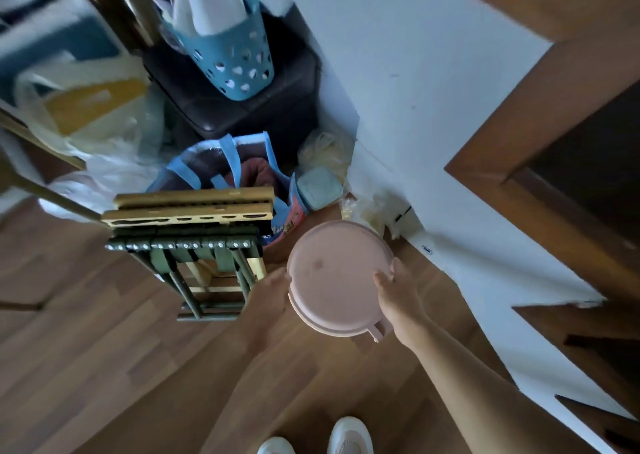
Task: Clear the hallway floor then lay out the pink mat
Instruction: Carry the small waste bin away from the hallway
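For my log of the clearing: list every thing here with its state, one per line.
Pink tub: held between both hands.
Left hand: grips the tub's rim.
Right hand: grips the tub's rim.
Folding stool: folded flat.
Blue-handled bag: open.
Blue basket: upright, full.
Small box: lidded.

A home hallway: wood-plank floor (104,367), white wall (415,107) with wooden door frame (554,114), and household clutter in the corner: blue perforated basket (232,58), plastic bags (97,142), folded stool (194,239), blue-handled tote (225,162).
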`<state>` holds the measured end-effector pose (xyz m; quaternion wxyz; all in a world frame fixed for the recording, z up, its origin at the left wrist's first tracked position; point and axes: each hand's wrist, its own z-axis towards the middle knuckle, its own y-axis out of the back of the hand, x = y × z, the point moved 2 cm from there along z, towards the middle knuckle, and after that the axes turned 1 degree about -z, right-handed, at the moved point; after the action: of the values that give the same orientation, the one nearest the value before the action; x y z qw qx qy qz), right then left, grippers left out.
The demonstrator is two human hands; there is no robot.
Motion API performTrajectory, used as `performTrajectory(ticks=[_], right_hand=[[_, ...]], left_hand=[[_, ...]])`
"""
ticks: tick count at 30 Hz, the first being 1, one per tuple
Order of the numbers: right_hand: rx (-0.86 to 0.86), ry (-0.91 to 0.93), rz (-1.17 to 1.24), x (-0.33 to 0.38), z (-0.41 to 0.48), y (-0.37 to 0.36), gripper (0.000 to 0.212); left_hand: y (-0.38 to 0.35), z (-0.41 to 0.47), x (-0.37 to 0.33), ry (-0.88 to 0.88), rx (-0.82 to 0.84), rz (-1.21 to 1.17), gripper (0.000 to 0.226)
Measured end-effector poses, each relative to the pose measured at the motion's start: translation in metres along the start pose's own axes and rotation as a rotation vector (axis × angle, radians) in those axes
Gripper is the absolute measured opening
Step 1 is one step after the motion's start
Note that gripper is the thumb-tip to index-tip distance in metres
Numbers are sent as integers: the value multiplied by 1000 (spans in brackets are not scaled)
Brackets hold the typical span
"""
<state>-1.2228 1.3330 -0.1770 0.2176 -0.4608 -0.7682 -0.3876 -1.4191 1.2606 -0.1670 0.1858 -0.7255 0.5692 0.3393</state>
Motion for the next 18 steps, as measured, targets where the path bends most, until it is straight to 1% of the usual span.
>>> performTrajectory(ticks=[3, 5, 7, 9, 11, 14, 17, 18], right_hand=[[37, -39, 50, 32, -41, 12, 45], [33, -78, 63, 48, -73, 24, 46], [10, -79, 70, 62, -107, 41, 44], [-27, -67, 69, 71, -135, 57, 44], [-87, -39, 76, 81, -165, 74, 48], [-171, -35, 123, 94, -222, 96, 52], [-258, -69, 189, 103, -268, 114, 52], [-294, -76, 206, 108, -293, 125, 51]], left_hand=[[1, -35, -32, -4, -31, -6, 22], [-1, -61, -51, 2, -15, -11, 19], [-2, -89, -72, -17, 26, -5, 19], [-4, -113, -90, -22, 17, -29, 23], [-7, -143, -106, -30, 12, -53, 23], [-11, -197, -120, -77, 85, -66, 25], [-13, -240, -127, -75, 154, -70, 24], [-12, -265, -140, -80, 176, -58, 24]])
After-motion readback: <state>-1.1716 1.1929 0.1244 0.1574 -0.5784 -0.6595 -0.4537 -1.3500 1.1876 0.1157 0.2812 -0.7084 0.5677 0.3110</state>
